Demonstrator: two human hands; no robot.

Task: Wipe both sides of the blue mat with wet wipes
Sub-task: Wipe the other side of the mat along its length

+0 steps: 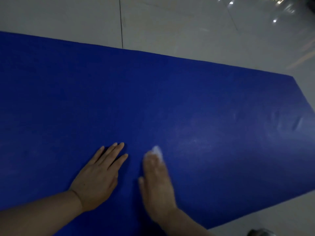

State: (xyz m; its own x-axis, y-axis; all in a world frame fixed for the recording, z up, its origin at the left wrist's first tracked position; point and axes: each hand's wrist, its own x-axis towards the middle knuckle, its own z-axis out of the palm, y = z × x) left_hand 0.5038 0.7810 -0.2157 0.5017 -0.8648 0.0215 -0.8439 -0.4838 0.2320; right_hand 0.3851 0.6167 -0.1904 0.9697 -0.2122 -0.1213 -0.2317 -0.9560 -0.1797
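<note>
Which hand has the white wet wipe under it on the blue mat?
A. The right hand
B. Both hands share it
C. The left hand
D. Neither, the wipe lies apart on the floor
A. A bit of the white wet wipe sticks out from under the fingertips of the blurred right hand, while the left hand lies flat on the blue mat with nothing under it.

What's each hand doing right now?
Left hand: open, flat on the mat.
Right hand: open, blurred, pressing a wipe on the mat.
</note>
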